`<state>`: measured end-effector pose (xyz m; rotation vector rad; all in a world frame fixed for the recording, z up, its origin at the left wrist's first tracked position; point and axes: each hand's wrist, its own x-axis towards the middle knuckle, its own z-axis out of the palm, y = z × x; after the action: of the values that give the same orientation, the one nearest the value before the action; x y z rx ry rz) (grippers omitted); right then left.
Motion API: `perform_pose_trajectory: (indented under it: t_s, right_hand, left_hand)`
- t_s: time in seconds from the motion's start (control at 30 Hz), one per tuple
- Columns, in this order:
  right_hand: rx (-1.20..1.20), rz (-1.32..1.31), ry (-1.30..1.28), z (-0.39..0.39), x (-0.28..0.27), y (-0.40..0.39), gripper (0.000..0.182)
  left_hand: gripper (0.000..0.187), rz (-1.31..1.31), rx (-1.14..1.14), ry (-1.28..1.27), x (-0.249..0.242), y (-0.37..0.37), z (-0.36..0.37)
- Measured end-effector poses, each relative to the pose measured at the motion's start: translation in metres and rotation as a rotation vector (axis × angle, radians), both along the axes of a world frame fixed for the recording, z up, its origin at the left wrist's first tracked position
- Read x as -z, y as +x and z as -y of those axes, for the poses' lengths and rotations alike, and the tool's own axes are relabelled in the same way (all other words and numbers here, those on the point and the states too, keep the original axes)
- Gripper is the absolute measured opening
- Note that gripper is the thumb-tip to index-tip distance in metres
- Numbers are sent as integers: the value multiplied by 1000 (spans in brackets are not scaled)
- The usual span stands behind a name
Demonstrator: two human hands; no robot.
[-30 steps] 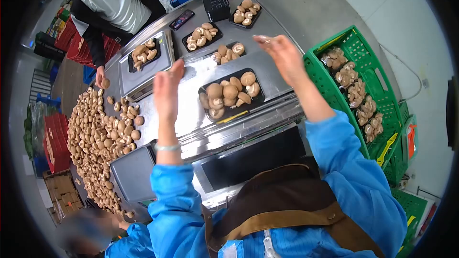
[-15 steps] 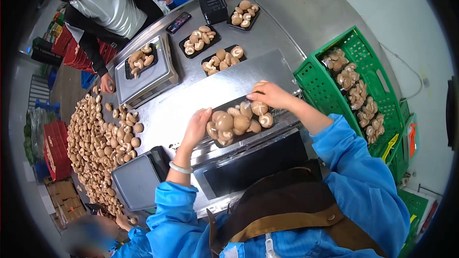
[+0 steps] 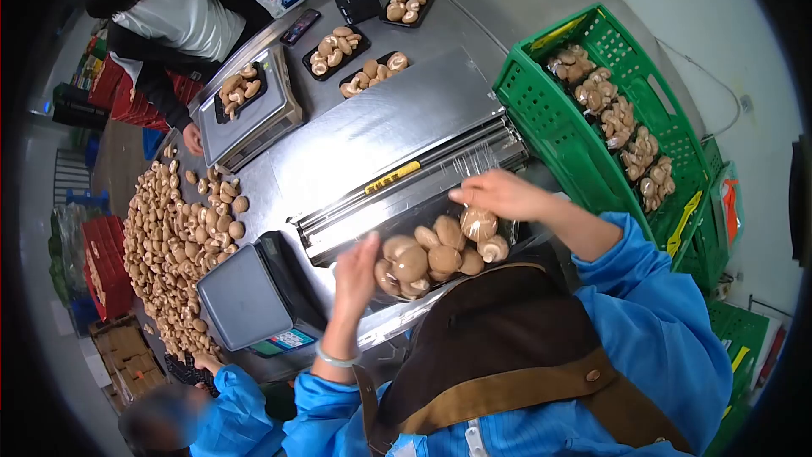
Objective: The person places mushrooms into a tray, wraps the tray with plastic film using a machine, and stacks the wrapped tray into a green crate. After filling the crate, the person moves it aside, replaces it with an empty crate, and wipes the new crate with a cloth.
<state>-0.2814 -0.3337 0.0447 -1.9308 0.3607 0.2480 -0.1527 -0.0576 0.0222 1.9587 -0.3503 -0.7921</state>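
Close to my apron lies a tray of shiitake mushrooms [image 3: 440, 245] with clear plastic film over it. Glossy film [image 3: 480, 162] stretches from the tray's far right side back to the metal wrapping machine [image 3: 334, 233]. My left hand [image 3: 355, 275], somewhat blurred, is closed at the left end of the tray. My right hand [image 3: 501, 196] pinches the film at the far right corner, above the mushrooms. The tray's own rim is mostly hidden under the mushrooms and film.
At right stands a green crate [image 3: 541, 110] with wrapped mushroom packs. Several filled trays [image 3: 337, 51] sit beyond the machine. A scale [image 3: 254, 140] holds another tray. Loose mushrooms [image 3: 173, 262] are heaped left, near a grey-topped device [image 3: 245, 296]. Two co-workers are at left.
Both my hands have drawn the mushroom tray toward my body, off the machine's front. Film now stretches behind it, and the machine's rollers and yellow label show. The view has shifted slightly.
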Motion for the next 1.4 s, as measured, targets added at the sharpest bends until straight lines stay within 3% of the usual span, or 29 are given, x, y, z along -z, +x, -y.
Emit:
perform_pose_trajectory:
  t_s: [0.13,0.23,0.27,0.37,0.5,0.53,0.6,0.67,0.77,0.83,0.9,0.93,0.97,1.03,1.07,1.13,1.17,1.23,1.33,1.37,1.4]
  right_hand:
    - [169,44,-196,-27,62,-28,50]
    - [301,-91,-203,-25,93,-38,47]
    - [288,-222,-213,-26,80,-40,40]
    - [502,-15,-26,-33,101,-63,32]
    - [669,248,3,-54,128,-70,19]
    - [745,316,111,-50,132,-81,16]
    - [876,253,298,-44,89,-116,16]
    - [939,272,139,-47,59,-153,13]
    - [1107,263,-77,-55,129,-194,10]
    - [1122,234,-328,-71,179,-197,10]
    - [1162,151,-426,-89,211,-177,12]
    - [1168,-14,-419,-101,229,-170,15]
    - [1282,142,-341,-111,242,-161,14]
    - [1370,396,345,-125,254,-167,24]
    - [921,636,718,-124,216,-166,29]
    - [374,778,1004,-135,156,-168,36]
    - [327,728,970,-143,147,-171,37]
    - [223,629,894,-154,134,-174,38]
    - [84,489,777,-157,112,-173,40]
    - [283,297,937,-138,89,-181,38]
    - [477,101,1088,-101,49,-196,37]
  left_hand:
    - [44,167,-34,139,60,-24,3]
    - [36,427,-61,239,70,-34,6]
    - [28,326,-116,191,80,-38,-2]
    - [15,166,-334,-221,90,-61,-17]
    - [14,146,-320,-342,116,-68,-25]
    - [14,131,-332,-326,107,-66,-28]
    - [15,101,-348,-287,78,-57,-37]
    - [17,335,-125,-149,79,-48,-42]
    - [23,642,155,168,88,-50,-23]
    - [33,1006,391,240,114,-47,-4]
    - [56,1078,536,266,120,-47,27]
    - [57,1041,620,167,119,-49,44]
    - [59,999,710,68,119,-52,52]
    - [56,434,443,-234,128,-65,63]
    - [54,141,304,-372,123,-75,76]
    - [45,-173,504,-476,94,-102,73]
    - [44,-595,461,-531,66,-116,72]
    - [42,-651,575,-562,14,-135,70]
    - [41,-573,1042,-667,-35,-138,77]
    - [48,-1026,929,-463,-35,-140,70]
    - [56,-1418,666,-223,-36,-141,63]
